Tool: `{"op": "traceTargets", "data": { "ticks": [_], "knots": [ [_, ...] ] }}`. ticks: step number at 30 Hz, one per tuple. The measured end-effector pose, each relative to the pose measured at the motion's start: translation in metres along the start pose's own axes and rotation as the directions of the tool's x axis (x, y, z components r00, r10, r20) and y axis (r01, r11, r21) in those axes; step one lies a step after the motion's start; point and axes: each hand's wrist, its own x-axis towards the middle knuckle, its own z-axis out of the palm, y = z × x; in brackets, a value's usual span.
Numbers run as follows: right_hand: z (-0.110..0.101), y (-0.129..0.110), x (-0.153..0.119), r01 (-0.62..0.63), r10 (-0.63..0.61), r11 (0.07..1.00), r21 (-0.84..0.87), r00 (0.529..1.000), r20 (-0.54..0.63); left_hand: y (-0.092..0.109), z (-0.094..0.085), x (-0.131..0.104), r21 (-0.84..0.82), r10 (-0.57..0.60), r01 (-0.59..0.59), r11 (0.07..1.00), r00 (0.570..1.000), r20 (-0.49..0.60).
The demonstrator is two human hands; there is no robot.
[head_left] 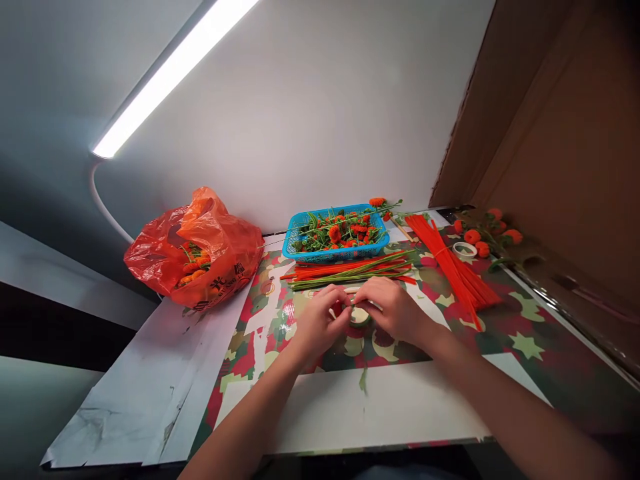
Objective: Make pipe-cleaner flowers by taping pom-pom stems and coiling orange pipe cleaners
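My left hand (327, 319) and my right hand (391, 308) meet over the middle of the table, fingers closed in a pinch. What sits between the fingertips is too small and too covered to make out. Just below them lies a round pale roll with a green edge (359, 316), partly hidden by the fingers. Beyond the hands lie green fuzzy stems (350, 275) on top of red ones (320, 271). A blue plastic basket (336, 254) behind these holds orange pompom flowers (335, 233) with green stems.
At left stands a red plastic bag (220, 233) with orange flowers inside. To the right lie a bundle of red fuzzy sticks (450, 267), a white tape roll (465, 250) and more orange flowers (472, 236). A lit lamp (175, 73) hangs above. Cardboard (560, 120) walls the right side.
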Motion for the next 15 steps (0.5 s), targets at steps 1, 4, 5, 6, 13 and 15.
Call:
{"op": "traceTargets", "data": {
  "ticks": [1,4,5,6,13,15],
  "knots": [
    [-0.001,-0.001,-0.001,0.109,-0.108,0.993,-0.055,0.994,0.01,0.0,-0.002,0.001,-0.196,-0.124,0.142,0.97,0.987,0.101],
    [-0.004,-0.004,-0.001,0.225,-0.22,0.972,-0.069,0.973,0.067,-0.003,-0.006,0.003,-0.517,-0.295,0.517,0.682,0.841,0.453],
    [-0.003,-0.006,-0.001,0.196,-0.192,0.98,-0.045,0.979,0.072,-0.004,-0.007,0.003,-0.535,-0.313,0.575,0.619,0.805,0.503],
    [-0.003,-0.007,-0.001,0.139,-0.138,0.99,-0.013,0.988,0.068,-0.004,-0.008,0.003,-0.538,-0.33,0.589,0.603,0.798,0.505],
    [0.006,-0.01,0.004,-0.438,0.455,0.845,0.308,0.89,0.018,0.008,-0.004,-0.003,0.026,0.085,-0.083,0.996,0.992,-0.094],
    [0.007,-0.009,0.005,-0.5,0.515,0.779,0.378,0.855,0.069,0.008,-0.001,-0.004,0.243,0.244,-0.214,0.946,0.964,-0.104]
  ]
}}
